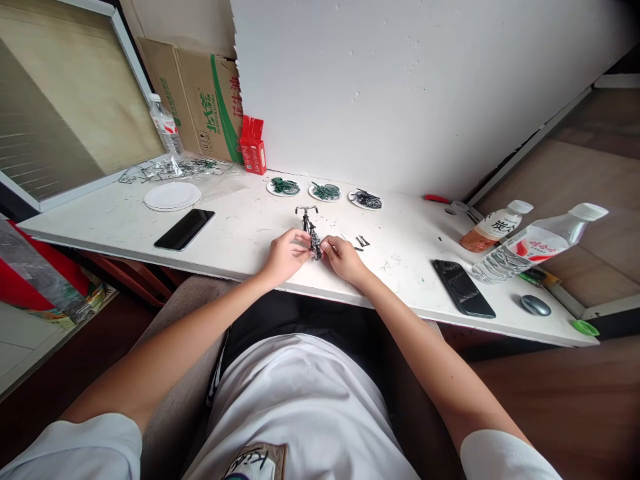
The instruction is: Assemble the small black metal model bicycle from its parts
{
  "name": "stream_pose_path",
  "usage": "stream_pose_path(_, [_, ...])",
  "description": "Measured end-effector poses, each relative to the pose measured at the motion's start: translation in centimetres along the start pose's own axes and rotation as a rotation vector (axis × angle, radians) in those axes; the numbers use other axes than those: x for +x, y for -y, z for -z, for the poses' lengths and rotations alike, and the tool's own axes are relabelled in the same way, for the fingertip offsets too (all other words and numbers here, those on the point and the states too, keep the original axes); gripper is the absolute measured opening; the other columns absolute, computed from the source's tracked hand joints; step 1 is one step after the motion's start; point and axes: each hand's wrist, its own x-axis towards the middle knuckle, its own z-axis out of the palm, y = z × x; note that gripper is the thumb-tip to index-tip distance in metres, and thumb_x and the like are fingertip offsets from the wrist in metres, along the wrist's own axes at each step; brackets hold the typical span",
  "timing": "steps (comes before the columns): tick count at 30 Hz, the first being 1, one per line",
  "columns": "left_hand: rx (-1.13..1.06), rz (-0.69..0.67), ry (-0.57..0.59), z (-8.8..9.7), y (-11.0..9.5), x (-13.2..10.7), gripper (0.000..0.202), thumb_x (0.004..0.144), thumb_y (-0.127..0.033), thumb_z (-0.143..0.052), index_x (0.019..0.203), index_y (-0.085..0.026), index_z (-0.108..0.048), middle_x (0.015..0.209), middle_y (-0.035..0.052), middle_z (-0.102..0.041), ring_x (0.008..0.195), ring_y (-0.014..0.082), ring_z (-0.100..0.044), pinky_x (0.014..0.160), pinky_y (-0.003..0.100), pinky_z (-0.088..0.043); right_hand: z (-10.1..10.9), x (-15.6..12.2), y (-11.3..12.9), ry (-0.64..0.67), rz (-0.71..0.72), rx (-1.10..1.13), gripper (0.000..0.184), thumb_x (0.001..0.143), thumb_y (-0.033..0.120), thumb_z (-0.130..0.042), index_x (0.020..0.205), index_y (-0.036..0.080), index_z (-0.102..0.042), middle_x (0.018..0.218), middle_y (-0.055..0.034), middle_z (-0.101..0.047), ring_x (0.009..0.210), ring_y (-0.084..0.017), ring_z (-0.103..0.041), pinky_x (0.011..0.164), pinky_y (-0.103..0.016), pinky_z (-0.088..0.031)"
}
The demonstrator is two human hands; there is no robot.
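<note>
Near the front edge of the white table a small black model bicycle (309, 225) stands upright, its handlebar pointing away from me. My left hand (290, 255) is closed on its left side by the rear wheel. From the right, the thumb and forefinger of my right hand (341, 257) pinch at the same rear part; any small piece between those fingers is hidden. A few loose black parts (363, 241) lie just right of the bicycle. Farther back, three small white plates (283, 195) hold green and black model bicycles (326, 191).
Left are a phone (185, 229), white plates (173, 195), part frames (175, 169), a water bottle (165, 123), a carton (200, 100) and a red box (253, 147). Right are another phone (463, 288), a mouse (535, 305) and two bottles (537, 248). A white board (400, 87) stands behind.
</note>
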Motion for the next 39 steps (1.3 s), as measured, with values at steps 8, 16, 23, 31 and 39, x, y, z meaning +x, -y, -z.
stream_pose_path(8, [-0.007,0.003,0.002,0.05,0.09,0.05,0.036,0.076,-0.015,-0.085,0.106,-0.018,-0.066,0.105,0.0062,-0.072,0.086,0.0180,-0.077,0.088,0.037,-0.066,-0.12,-0.04,-0.30,0.003,-0.001,-0.003,0.032,0.108,0.037,-0.044,0.083,0.023,-0.058,0.081,-0.0039,-0.070,0.077,-0.021,-0.062,0.079,-0.034,-0.046])
stream_pose_path(16, [0.022,-0.005,-0.005,-0.03,0.30,-0.02,0.031,0.078,-0.013,-0.080,0.106,-0.018,-0.069,0.102,0.0066,-0.076,0.087,0.0191,-0.077,0.084,0.036,-0.065,0.16,-0.12,-0.06,-0.006,0.079,-0.078,0.027,0.104,0.025,-0.048,0.080,0.024,-0.061,0.082,-0.0057,-0.072,0.085,-0.024,-0.061,0.082,-0.035,-0.045])
stream_pose_path(23, [0.021,-0.020,-0.014,0.09,0.46,0.12,0.032,0.078,-0.014,-0.079,0.109,-0.018,-0.071,0.103,0.0075,-0.078,0.087,0.0197,-0.076,0.082,0.035,-0.065,0.03,-0.13,-0.19,-0.040,0.090,-0.137,0.024,0.101,0.018,-0.052,0.083,0.024,-0.067,0.087,-0.0069,-0.076,0.094,-0.028,-0.063,0.087,-0.038,-0.048])
stream_pose_path(31, [0.011,-0.016,-0.018,0.10,0.29,0.13,0.034,0.077,-0.013,-0.080,0.109,-0.018,-0.073,0.102,0.0082,-0.079,0.090,0.0215,-0.077,0.084,0.037,-0.066,0.04,-0.19,-0.12,-0.035,0.069,-0.137,0.023,0.104,0.028,-0.059,0.084,0.023,-0.070,0.090,-0.0084,-0.076,0.094,-0.028,-0.063,0.086,-0.039,-0.047])
stream_pose_path(39, [-0.004,-0.013,0.023,0.37,0.72,0.32,0.038,0.079,-0.011,-0.077,0.117,-0.016,-0.075,0.108,0.0115,-0.079,0.093,0.0226,-0.078,0.085,0.038,-0.067,0.18,-0.04,0.06,-0.134,-0.020,0.037,0.039,0.093,0.060,-0.075,0.085,0.022,-0.073,0.091,-0.0076,-0.077,0.086,-0.023,-0.065,0.080,-0.036,-0.048])
